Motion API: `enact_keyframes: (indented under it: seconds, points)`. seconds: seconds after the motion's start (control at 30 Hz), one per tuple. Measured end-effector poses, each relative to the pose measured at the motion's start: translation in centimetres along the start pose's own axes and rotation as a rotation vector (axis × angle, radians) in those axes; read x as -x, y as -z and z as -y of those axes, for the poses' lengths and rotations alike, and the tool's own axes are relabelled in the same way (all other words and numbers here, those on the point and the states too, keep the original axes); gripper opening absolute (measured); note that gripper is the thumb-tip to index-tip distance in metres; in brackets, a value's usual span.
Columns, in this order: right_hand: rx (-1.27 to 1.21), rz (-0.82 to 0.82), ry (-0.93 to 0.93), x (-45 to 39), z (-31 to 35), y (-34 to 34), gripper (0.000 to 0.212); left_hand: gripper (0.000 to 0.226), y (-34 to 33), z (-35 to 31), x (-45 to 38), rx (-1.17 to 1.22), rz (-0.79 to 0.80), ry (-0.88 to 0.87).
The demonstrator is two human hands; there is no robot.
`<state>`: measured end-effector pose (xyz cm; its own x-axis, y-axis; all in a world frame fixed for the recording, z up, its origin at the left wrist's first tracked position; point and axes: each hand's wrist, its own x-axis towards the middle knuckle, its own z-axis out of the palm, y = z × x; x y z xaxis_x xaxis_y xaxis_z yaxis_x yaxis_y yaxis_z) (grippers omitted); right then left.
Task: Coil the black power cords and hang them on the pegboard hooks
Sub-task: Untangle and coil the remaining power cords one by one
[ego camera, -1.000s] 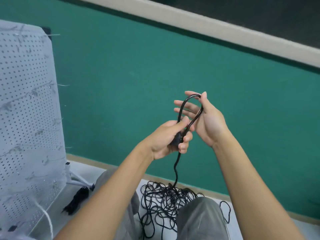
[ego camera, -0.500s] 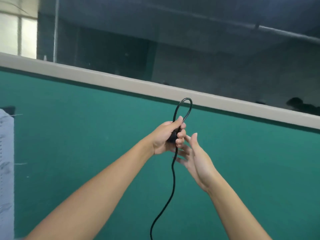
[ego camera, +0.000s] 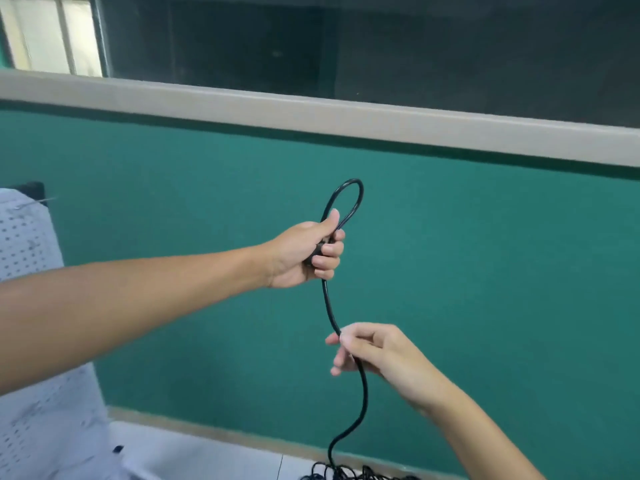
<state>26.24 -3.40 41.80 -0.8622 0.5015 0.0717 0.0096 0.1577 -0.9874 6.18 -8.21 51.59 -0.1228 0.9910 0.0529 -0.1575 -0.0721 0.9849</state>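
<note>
Both hands are on one black power cord [ego camera: 327, 306]. Up and to the left, the left hand [ego camera: 304, 254] grips a small first loop [ego camera: 346, 199] in its fist, thumb laid up along the strand, with a dark lump inside the fingers that may be the plug. Lower and nearer, the right hand [ego camera: 377, 351] pinches the same cord between thumb and forefinger, its other fingers loosely curled under it.

From the pinch, the cord snakes down in a soft S to a tangled heap [ego camera: 346, 474] at the bottom edge, where the rest of the cords lie.

It looks thin, round and smooth, with a faint sheen. I judge it light and springy: it holds the loop's curve but bends easily, and it would probably kink or twist if forced. A good hold is a loose pinch that lets it slide, taken a loop's length below the fist.

On the near left stands the perforated grey pegboard [ego camera: 31, 258]; no hooks are visible. Behind is a green wall [ego camera: 485, 254] under a pale ledge [ego camera: 311, 116].
</note>
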Motion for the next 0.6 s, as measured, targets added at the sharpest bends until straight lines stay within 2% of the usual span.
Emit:
enact_keyframes:
  seconds: [0.07, 0.2, 0.4, 0.47, 0.6]
  points:
    - [0.018, 0.054, -0.01, 0.5, -1.5, -0.7, 0.018, 0.039, 1.1, 1.8, 1.0, -0.009, -0.053, 0.031]
    - [-0.025, 0.1, -0.032, 2.3, -3.2, -1.6, 0.026, 0.038, 2.6, 5.7, 3.0, -0.055, -0.139, 0.092]
    - [0.013, 0.123, -0.039, 5.0, -3.9, -2.1, 0.022, 0.039, 5.9, 9.3, 5.6, -0.15, -0.29, 0.16]
    - [0.023, 0.07, -0.023, 5.4, -4.0, -2.5, 0.018, 0.038, 5.6, 10.8, 6.5, -0.189, -0.277, 0.189]
    - [0.073, -0.146, 0.085, 6.1, -3.2, -3.0, 0.019, 0.036, 2.4, 13.3, 8.7, -0.168, -0.159, 0.219]
